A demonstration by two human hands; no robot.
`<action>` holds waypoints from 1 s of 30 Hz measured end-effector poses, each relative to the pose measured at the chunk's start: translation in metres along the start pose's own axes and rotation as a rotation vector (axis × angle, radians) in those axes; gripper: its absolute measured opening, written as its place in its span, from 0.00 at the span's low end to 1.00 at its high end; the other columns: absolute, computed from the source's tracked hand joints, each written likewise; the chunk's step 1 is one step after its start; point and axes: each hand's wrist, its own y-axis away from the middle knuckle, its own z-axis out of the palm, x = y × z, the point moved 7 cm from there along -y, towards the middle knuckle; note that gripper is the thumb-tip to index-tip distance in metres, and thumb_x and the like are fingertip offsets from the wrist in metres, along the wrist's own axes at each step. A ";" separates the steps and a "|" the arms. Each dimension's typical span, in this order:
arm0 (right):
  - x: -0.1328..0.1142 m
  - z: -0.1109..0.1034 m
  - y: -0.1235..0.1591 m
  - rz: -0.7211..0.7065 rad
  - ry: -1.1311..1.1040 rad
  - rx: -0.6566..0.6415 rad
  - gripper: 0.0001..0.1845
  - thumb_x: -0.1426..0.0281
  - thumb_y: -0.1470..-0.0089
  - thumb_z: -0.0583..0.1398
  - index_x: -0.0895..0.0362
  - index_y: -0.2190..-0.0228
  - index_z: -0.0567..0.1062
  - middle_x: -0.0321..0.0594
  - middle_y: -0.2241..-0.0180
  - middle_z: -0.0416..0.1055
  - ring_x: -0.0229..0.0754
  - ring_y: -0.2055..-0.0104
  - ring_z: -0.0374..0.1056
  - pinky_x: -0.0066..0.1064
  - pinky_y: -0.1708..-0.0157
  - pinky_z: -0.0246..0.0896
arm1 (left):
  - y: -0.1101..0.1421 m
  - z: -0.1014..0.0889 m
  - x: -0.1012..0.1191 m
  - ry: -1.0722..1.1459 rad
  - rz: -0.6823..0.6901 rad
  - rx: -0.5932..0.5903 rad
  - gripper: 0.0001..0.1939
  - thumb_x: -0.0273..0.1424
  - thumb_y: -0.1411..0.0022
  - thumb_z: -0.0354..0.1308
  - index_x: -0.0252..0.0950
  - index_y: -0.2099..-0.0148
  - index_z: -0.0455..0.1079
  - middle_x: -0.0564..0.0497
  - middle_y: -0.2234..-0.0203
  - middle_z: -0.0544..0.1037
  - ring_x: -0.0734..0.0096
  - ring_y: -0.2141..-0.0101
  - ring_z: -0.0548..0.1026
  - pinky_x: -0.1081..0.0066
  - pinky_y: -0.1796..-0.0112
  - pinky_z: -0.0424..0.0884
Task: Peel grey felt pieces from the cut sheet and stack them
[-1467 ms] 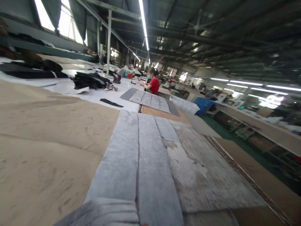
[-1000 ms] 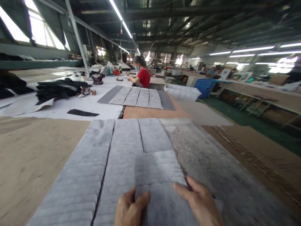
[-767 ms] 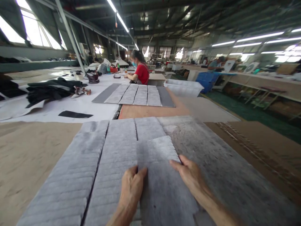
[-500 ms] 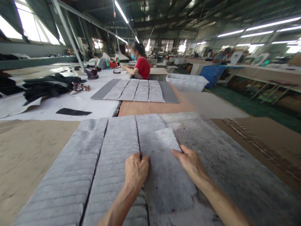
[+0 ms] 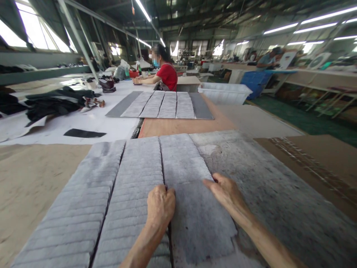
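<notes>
Head camera view, looking forward and down over a long worktable in a large workshop. At 6 o'clock, the person's two bare hands rest on a grey felt piece [image 5: 199,219], a flat rectangular cut of fuzzy nonwoven fabric lying on a grey felt-covered board [image 5: 279,193]. The left hand [image 5: 161,205] presses the piece's left edge, fingers curled loosely at the seam where it meets the neighbouring column; it pinches nothing that can be seen. The right hand [image 5: 227,192] lies flat and open on the piece's far right corner, fingertips pointing to 10 o'clock.

Directly above, toward 12 o'clock, the piece overlaps the felt already laid in the same column. To the left, from 8 to 10 o'clock, two finished columns of overlapped felt strips [image 5: 111,201] run like shingles toward the viewer.

The felt looks light, soft and floppy, with a frayed near edge; it would probably bend or stretch if lifted by one corner, and likely clings to the fuzzy board instead of sliding freely. Taking it at two opposite side edges, or flat-palmed from above, seems the surest hold.

At 12 o'clock, well apart, a person in a red shirt [image 5: 167,76] sits behind another board of felt strips [image 5: 164,105]. Dark fabric pile [image 5: 55,102] lies at 10 o'clock; a white plastic bin [image 5: 224,93] at 1 o'clock.
</notes>
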 end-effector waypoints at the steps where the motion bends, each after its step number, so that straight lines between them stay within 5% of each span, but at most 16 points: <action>1: 0.000 0.000 0.000 -0.004 0.008 -0.001 0.12 0.61 0.53 0.53 0.54 0.80 0.65 0.32 0.83 0.62 0.36 0.77 0.59 0.26 0.77 0.43 | 0.000 0.001 0.000 -0.023 0.003 0.008 0.15 0.30 0.42 0.45 0.33 0.75 0.69 0.45 0.79 0.74 0.66 0.72 0.72 0.71 0.72 0.58; 9: 0.001 0.004 0.000 -0.016 0.131 0.033 0.13 0.59 0.50 0.53 0.55 0.75 0.69 0.39 0.76 0.70 0.40 0.72 0.65 0.28 0.75 0.46 | 0.005 0.002 0.005 -0.151 0.036 0.072 0.15 0.29 0.39 0.44 0.32 0.69 0.71 0.39 0.71 0.78 0.59 0.66 0.75 0.68 0.69 0.60; 18: -0.006 0.004 0.006 -0.007 0.255 0.056 0.15 0.60 0.48 0.52 0.56 0.67 0.72 0.48 0.67 0.75 0.46 0.64 0.70 0.30 0.73 0.48 | 0.021 0.009 0.018 -0.238 0.030 0.166 0.13 0.29 0.38 0.42 0.29 0.64 0.67 0.39 0.75 0.76 0.57 0.73 0.76 0.67 0.74 0.62; 23: -0.005 0.004 0.005 -0.017 0.275 0.059 0.15 0.59 0.48 0.53 0.55 0.67 0.72 0.46 0.67 0.75 0.46 0.64 0.71 0.30 0.73 0.49 | 0.030 -0.005 0.025 -0.327 0.030 0.309 0.11 0.28 0.40 0.44 0.30 0.60 0.65 0.40 0.71 0.74 0.56 0.68 0.74 0.66 0.72 0.64; 26: -0.005 0.004 0.005 -0.023 0.287 0.074 0.14 0.59 0.48 0.53 0.55 0.68 0.72 0.46 0.68 0.75 0.47 0.64 0.71 0.30 0.74 0.49 | 0.044 -0.008 0.033 -0.381 0.189 0.427 0.14 0.27 0.42 0.48 0.30 0.54 0.65 0.41 0.63 0.72 0.56 0.62 0.72 0.62 0.65 0.66; 30: -0.011 0.002 0.010 -0.053 0.333 0.147 0.13 0.62 0.47 0.54 0.57 0.67 0.72 0.47 0.71 0.74 0.47 0.66 0.71 0.31 0.74 0.49 | 0.072 0.026 0.043 -0.344 0.559 0.352 0.24 0.26 0.43 0.47 0.27 0.44 0.59 0.39 0.49 0.67 0.54 0.49 0.64 0.58 0.51 0.63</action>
